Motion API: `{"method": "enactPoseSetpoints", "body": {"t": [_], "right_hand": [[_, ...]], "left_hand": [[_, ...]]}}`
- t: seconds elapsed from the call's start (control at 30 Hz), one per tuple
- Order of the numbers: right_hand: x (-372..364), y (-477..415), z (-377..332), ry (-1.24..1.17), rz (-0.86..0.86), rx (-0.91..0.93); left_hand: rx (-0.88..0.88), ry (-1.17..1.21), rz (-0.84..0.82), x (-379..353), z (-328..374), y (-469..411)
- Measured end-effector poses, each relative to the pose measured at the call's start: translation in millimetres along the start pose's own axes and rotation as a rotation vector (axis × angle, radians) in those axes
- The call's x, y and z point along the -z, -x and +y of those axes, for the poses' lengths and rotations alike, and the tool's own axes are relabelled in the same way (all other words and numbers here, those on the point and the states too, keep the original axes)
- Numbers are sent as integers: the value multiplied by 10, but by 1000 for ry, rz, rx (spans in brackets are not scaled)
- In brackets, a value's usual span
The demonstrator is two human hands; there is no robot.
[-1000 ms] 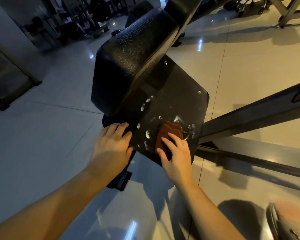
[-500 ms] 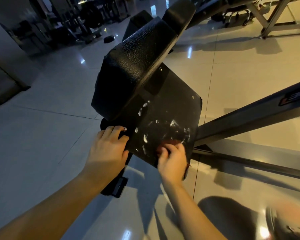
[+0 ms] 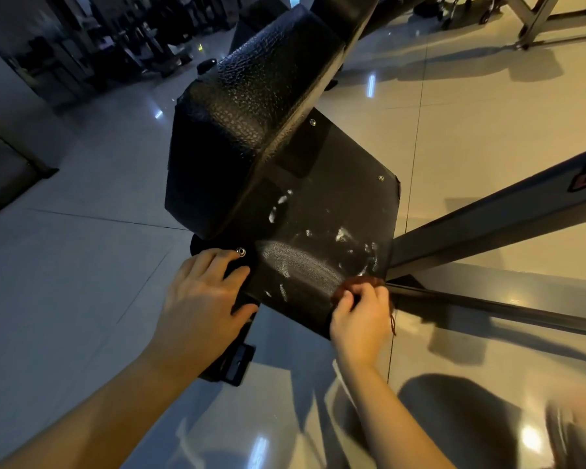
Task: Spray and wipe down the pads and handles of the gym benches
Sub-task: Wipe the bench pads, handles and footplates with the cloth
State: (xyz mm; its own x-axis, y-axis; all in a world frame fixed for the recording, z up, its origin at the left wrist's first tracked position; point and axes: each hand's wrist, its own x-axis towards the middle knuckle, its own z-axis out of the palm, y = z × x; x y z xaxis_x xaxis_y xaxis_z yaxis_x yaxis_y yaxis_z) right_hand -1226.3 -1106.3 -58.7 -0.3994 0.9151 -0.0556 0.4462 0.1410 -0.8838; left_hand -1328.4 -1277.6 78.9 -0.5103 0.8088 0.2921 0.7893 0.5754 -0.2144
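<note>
head view, looking down, close over bench pad (image 3: 251, 106)

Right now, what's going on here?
A person is wiping down a gym bench. The right hand pinches a bunched reddish-brown cloth at the near right edge of the flat black panel below the textured pad. The left hand rests on the panel's near left corner. A smeared streak crosses the panel's middle, and unwiped foam patches sit further up and to the right.
</note>
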Motion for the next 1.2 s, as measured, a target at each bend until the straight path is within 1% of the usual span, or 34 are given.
{"method": "enactPoseSetpoints", "body": {"t": [0.03,0.1,0.17,0.2,0.27,0.3,0.33,0.43,0.5,0.53,0.57,0.63,0.7,0.73,0.77,0.8,0.83,0.9,0.97,1.03,1.07,1.1,1.13,1.2], "right_hand": [[-75,43,-198,-36,-5,33],[-258,115,-653,-153,-26,246],[-402,-11,-1032,-228,-124,427],[-419,-165,-1153,-221,-174,475],[-389,-480,-1148,-147,-188,527],[-353,-584,-1014,-111,-164,525],[-284,-631,-803,-80,-136,481],[-16,-500,-18,-60,-41,228],[73,-333,184,-21,9,44],[54,-262,117,-13,18,-3],[-1,-205,-63,-22,15,40],[-185,-102,-530,-118,-29,311],[-344,-212,-935,-200,-151,549],[-389,-371,-1046,-180,-184,620],[-406,-546,-1071,-141,-186,652],[-402,-708,-1011,-113,-166,635],[-369,-819,-861,-101,-132,567],[-184,-829,-403,-83,-67,352],[22,-614,30,-41,-12,166],[83,-351,129,32,34,11],[41,-270,14,36,43,4],[-31,-229,-200,2,42,87],[-127,-221,-456,-68,14,224],[-324,-324,-946,-173,-123,510]], "left_hand": [[17,-8,-8,4,18,-6],[66,-14,-26,17,45,5],[91,-11,-21,22,51,21],[93,-9,-15,24,46,30],[95,-10,-7,15,45,32],[100,-17,-6,4,49,26],[107,-21,-14,-10,62,29],[139,6,-10,-39,105,7],[139,18,4,-53,136,-26],[139,26,7,-57,152,-35],[143,31,10,-57,164,-45],[154,29,10,-36,190,-36],[138,36,11,-23,201,-12],[125,35,0,-21,196,8],[115,26,-14,-23,189,21],[113,11,-28,-33,180,34],[120,-2,-42,-41,183,49],[144,-9,-64,-38,216,59],[164,-14,-65,-6,255,19],[173,-33,-70,2,269,-20],[170,-38,-71,-7,268,-34],[164,-45,-72,-17,263,-42],[160,-54,-74,-21,259,-36],[142,-61,-63,-17,240,-20]]}}
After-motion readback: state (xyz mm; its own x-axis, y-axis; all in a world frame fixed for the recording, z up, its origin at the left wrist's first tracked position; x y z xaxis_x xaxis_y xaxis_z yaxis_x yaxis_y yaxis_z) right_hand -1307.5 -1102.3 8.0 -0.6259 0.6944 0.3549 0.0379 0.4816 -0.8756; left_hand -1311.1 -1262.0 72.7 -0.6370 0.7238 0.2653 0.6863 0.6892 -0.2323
